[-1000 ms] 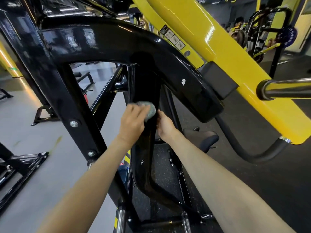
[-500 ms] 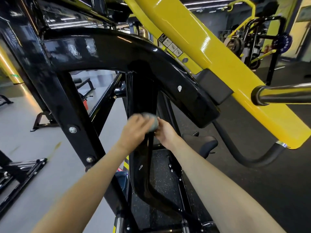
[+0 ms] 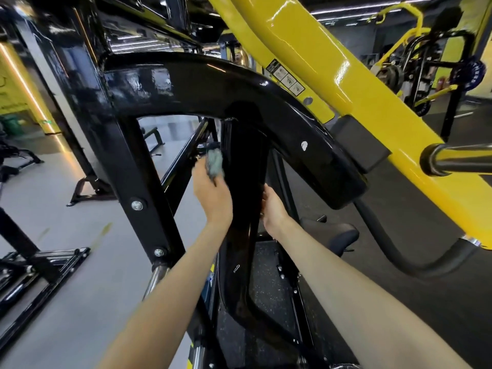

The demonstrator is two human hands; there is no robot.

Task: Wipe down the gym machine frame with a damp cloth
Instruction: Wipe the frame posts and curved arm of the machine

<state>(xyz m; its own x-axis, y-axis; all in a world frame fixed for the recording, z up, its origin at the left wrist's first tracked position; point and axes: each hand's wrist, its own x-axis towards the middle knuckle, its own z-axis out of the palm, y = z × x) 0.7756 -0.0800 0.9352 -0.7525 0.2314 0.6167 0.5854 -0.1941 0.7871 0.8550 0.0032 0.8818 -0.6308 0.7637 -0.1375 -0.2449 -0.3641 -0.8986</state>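
The largest thing here is the black gym machine frame, with a wide curved beam on top and a glossy upright post coming down from it in the middle. Beside it, a yellow lever arm runs diagonally to the right, and a chrome bar end points out from it. Below the post there is a dark seat pad above the speckled rubber floor.

The two hands are apart, one on each side of the post. The left hand is closed around a small grey-green cloth and presses it against the left edge of the post, just under the joint with the curved beam. The right hand lies against the right edge of the post; its fingers wrap to the far side, so I cannot tell how firmly it grips.

To wipe this part well, I think the cloth should go in long strokes along the post with even pressure. The weld under the beam needs care, because dust likes to collect there. The right hand can steady the body, but its own fingerprints should be wiped after.
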